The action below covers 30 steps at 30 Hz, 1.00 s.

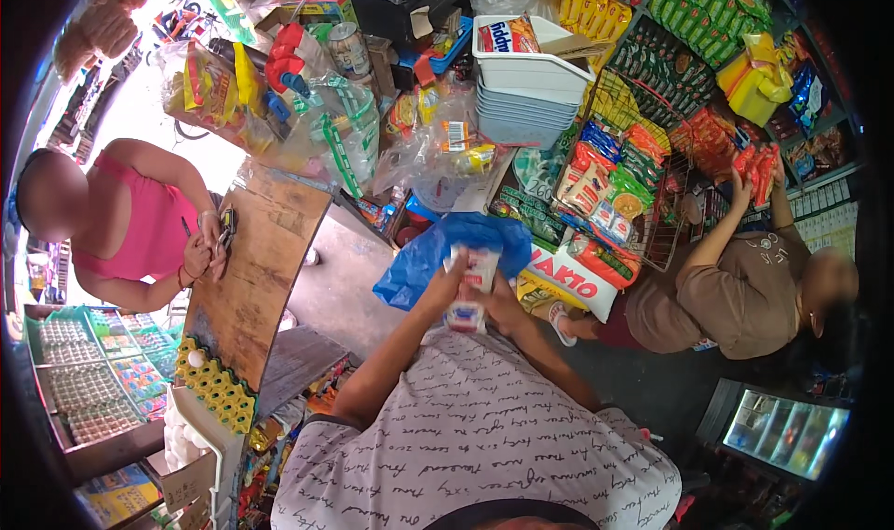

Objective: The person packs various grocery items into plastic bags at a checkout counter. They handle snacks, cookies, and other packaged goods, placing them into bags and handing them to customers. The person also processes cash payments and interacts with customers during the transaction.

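Observation:
In front of my chest, my left hand (450,282) and my right hand (504,301) both hold white-and-red packets (473,289). Motion blurs the packets, so I cannot tell how many there are. Just beyond my hands spreads a crumpled blue plastic bag (415,261), and the packets overlap its near side. Whether a finger also grips the bag is hidden. To the right of the bag stands a wire basket (667,212) with colourful snack packs and sachets (601,174). A white printed sack (569,278) leans below it.
At right, a person in a brown shirt (740,299) holds red packs (756,170) at the shelves. Another person in pink (140,215) leans on the wooden counter (258,250), near a yellow egg tray (216,383). Stacked plastic bins (527,104) and a dial scale (440,191) stand ahead.

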Tool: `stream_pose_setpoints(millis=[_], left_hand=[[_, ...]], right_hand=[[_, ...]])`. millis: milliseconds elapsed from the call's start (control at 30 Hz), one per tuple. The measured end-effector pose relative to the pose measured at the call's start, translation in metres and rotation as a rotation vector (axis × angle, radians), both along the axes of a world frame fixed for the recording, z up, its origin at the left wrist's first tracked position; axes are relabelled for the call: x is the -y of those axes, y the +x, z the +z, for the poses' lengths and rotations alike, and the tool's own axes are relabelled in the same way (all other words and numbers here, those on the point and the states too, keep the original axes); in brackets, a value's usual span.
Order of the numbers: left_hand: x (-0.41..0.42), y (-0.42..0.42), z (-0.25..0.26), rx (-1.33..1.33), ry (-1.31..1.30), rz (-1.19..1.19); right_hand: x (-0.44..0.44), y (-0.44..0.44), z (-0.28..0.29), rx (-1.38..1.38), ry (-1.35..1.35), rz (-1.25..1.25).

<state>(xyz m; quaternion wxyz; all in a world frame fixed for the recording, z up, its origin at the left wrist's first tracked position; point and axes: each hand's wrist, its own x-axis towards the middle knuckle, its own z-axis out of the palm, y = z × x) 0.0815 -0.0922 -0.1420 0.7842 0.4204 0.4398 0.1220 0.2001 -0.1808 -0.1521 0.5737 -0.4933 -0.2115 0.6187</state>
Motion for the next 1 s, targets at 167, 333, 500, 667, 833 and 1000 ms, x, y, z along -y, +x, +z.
stream_pose_setpoints(millis=[167,333,500,667,833,1000], left_hand=[[0.018,-0.027,-0.017,0.083,0.185,-0.146],[0.01,-0.012,0.002,0.09,0.145,-0.087],[-0.009,-0.011,0.023,0.116,0.369,-0.132],[-0.027,-0.037,0.063,0.241,0.358,0.042],[-0.025,-0.067,0.101,0.011,0.758,0.014],[-0.005,-0.086,0.13,-0.073,0.953,0.026]], right_hand=[[0.021,0.004,0.018,0.172,0.08,0.06],[0.019,0.009,0.004,0.218,0.137,0.016],[0.008,0.029,0.041,0.16,0.219,-0.061],[-0.007,0.072,0.047,-0.211,0.307,-0.136],[-0.038,0.064,0.052,-0.322,0.311,0.086],[-0.057,0.021,0.015,-0.352,-0.19,0.49]])
